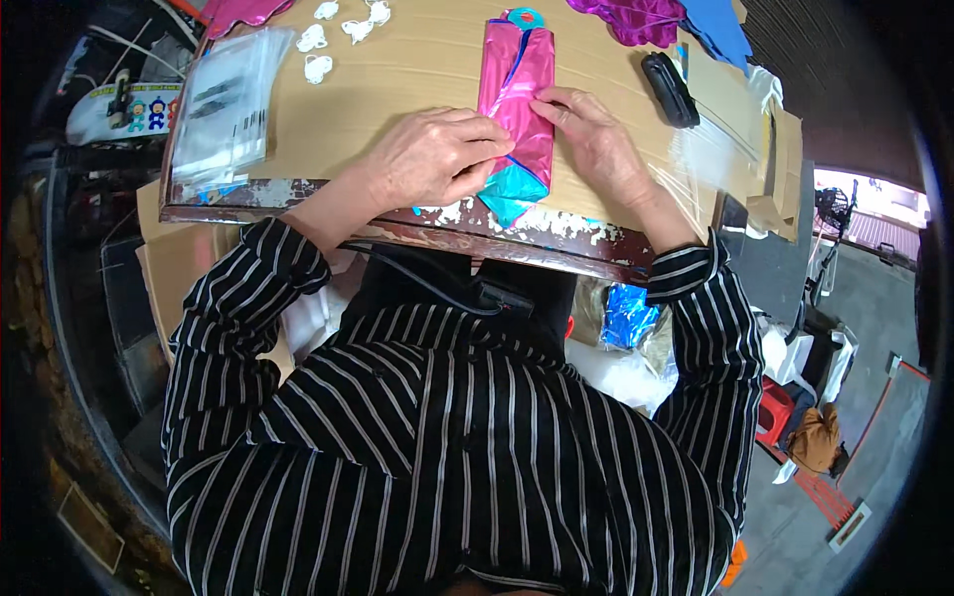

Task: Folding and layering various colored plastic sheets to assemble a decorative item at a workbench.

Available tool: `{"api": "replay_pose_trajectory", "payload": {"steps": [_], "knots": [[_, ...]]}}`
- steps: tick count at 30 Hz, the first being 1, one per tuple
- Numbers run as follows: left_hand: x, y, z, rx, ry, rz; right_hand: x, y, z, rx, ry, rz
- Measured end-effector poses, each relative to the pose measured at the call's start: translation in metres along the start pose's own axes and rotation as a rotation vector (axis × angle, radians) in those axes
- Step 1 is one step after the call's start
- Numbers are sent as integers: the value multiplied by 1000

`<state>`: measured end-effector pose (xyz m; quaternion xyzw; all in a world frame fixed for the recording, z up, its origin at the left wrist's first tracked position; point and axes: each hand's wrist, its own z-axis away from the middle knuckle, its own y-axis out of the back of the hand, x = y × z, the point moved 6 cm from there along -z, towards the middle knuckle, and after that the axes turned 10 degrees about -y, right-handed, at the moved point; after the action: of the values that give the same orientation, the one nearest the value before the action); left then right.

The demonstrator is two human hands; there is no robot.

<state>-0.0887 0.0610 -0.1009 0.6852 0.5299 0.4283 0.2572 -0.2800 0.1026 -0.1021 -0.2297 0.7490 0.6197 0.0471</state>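
Note:
A folded foil balloon (524, 70), shiny pink with teal at its near tip and its far end, lies lengthwise on the cardboard-covered table (407, 65). On its left side rests my left hand (442, 154), fingers curled and closed on the foil near the teal part. My right hand (601, 144) has thumb and forefinger closed at the right edge, farther up the pink part. How much foil lies between the fingers is partly hidden.
Clear plastic bags (224, 109) lie at the left, with several small white pieces (317, 69) beyond. Pink foil (243, 12) is at far left, purple foil (641, 20) and blue foil (717, 32) at far right. A black case (670, 90) sits right of my right hand.

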Motion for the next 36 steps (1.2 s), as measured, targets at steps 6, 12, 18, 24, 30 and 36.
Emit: {"api": "replay_pose_trajectory", "payload": {"steps": [6, 12, 18, 24, 30, 36], "knots": [[-13, 7, 4, -72, 39, 91, -1, -1, -2, -5, 0, 7], [-45, 19, -15, -277, -266, -29, -1, -2, 0, 18, 24, -9], [-33, 13, -31, -551, -504, -248, -2, 0, -3, 26, 30, -28], [-30, 9, -33, -446, -563, -303, 3, -3, -4, 27, 19, -20], [-30, -2, -30, -241, -477, -277, 9, 5, 5, 36, 0, -59], [-34, 6, 2, 35, -129, -125, 4, 2, -10, -22, 45, -272]]}}
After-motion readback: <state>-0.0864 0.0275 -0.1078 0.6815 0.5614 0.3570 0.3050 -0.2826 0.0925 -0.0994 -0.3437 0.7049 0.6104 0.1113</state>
